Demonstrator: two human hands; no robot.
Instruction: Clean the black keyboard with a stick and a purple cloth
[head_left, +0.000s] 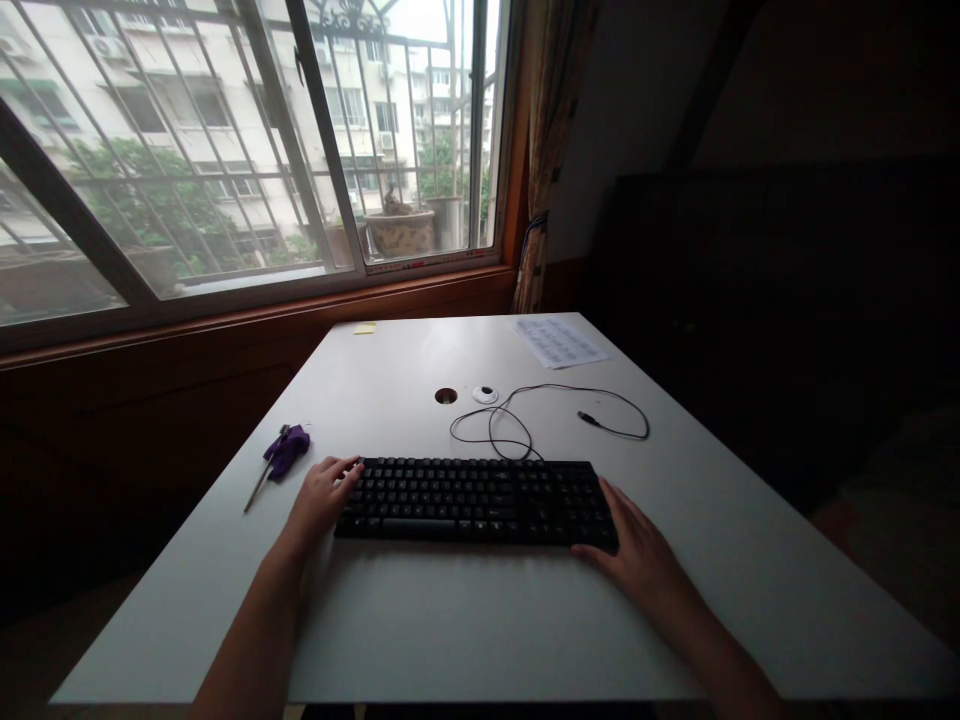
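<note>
A black computer keyboard [465, 500] lies flat on the white table [450, 630], its keys facing up. At its left end, my left hand [326, 495] grips the edge, with fingertips over the far left corner. My right hand [626, 535] clasps the opposite end, thumb along the front edge and fingers along the right side. From the keyboard's back edge a thin black cable [531, 440] runs in loose loops, ending in a USB plug [589, 418] on the tabletop.
Left of the keyboard are a crumpled purple cloth [289, 452] and a thin brush-like stick [257, 485]. Farther back are a round hole [446, 396], a white round cover [486, 395], printed papers [561, 342] and yellow sticky notes [365, 328]. A barred window stands behind.
</note>
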